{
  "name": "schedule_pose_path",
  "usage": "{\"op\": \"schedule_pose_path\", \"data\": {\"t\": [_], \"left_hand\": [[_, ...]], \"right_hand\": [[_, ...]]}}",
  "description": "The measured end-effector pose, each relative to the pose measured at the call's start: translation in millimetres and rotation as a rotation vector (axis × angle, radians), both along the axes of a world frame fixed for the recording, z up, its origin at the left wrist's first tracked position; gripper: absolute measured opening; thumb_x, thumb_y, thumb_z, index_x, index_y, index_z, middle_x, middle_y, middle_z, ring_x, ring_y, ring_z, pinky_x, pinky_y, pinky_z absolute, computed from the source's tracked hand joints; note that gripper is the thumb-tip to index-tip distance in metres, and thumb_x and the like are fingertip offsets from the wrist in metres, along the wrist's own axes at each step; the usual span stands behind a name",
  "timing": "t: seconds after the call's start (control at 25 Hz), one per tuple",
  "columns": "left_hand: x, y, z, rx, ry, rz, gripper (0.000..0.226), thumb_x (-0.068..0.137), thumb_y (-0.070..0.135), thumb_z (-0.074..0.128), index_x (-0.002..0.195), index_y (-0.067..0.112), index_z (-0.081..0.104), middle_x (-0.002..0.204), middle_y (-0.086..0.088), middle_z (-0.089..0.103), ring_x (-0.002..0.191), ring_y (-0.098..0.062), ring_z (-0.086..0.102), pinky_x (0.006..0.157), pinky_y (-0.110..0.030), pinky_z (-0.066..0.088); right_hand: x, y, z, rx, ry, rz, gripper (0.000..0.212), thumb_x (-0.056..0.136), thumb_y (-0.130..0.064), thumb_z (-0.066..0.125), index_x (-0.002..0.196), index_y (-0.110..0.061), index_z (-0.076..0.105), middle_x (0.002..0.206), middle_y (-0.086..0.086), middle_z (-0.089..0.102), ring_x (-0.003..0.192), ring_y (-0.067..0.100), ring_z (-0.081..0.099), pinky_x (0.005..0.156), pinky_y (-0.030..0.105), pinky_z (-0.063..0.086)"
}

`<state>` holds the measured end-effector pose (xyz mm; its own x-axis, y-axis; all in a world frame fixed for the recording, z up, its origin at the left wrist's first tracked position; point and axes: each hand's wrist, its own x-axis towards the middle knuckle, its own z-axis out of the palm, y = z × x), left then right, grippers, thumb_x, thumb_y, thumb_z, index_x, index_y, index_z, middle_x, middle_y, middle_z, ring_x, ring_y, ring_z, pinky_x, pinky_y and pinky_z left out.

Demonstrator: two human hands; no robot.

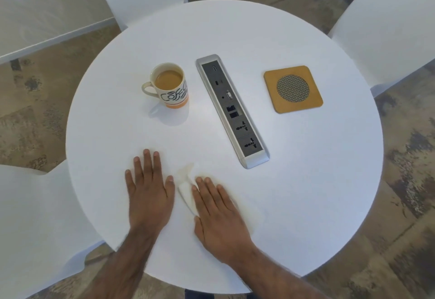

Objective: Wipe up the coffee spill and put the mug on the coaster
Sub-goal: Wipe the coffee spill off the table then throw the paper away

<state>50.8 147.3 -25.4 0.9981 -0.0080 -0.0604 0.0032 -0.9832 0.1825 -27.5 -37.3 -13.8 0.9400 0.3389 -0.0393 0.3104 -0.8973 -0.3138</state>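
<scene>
White round table [306,181], chairs around it: wiping in progress, mug not yet moved.

Right hand [219,214] presses flat, fingers spread, on a stained tissue [186,190] over a pale coffee smear [254,216] just right of its fingers; left hand [148,192] lies open and empty beside it. Well beyond the fingertips stands the mug [170,86] (nearly full), the power strip [233,110] between it and the coaster [293,89]. Carrying it across risks slopping coffee into the sockets.
</scene>
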Motion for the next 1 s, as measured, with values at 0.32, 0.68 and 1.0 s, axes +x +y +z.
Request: {"op": "schedule_pose_path", "data": {"t": [0.32, 0.68, 1.0], "left_hand": [[-5, -24, 0, 0.001, 0.007, -0.076, 0.069, 0.103, 0.041, 0.024, 0.163, 0.008, 0.016, 0.172, -0.014, 0.012, 0.159, -0.035, 0.012, 0.127, -0.056, 0.009], [-30, -145, 99, -1.191, 0.387, -0.017, 0.046, 0.103, 0.046, 0.037, 0.146, 0.038, 0.053, 0.147, 0.021, 0.057, 0.137, -0.003, 0.052, 0.113, -0.038, 0.046], [-71, -294, 136, -1.211, 0.548, -0.106, 0.04, 0.098, 0.063, 0.045, 0.131, 0.051, 0.063, 0.119, 0.022, 0.074, 0.111, -0.003, 0.07, 0.092, -0.033, 0.058]], "right_hand": [[-14, -63, 2, 0.023, -0.066, -0.127, 0.056, 0.094, -0.014, 0.042, 0.149, -0.005, 0.047, 0.163, 0.012, 0.038, 0.154, 0.029, 0.028, 0.123, 0.044, 0.021], [30, -106, 83, 1.028, 0.237, -0.795, 0.019, 0.089, -0.002, 0.044, 0.08, -0.012, 0.058, 0.075, -0.005, 0.059, 0.069, 0.007, 0.051, 0.062, 0.022, 0.04], [-16, -207, 121, 1.203, 0.079, -1.322, 0.008, 0.095, -0.021, 0.064, 0.094, -0.026, 0.07, 0.1, 0.001, 0.068, 0.088, 0.018, 0.07, 0.071, 0.048, 0.062]]}}
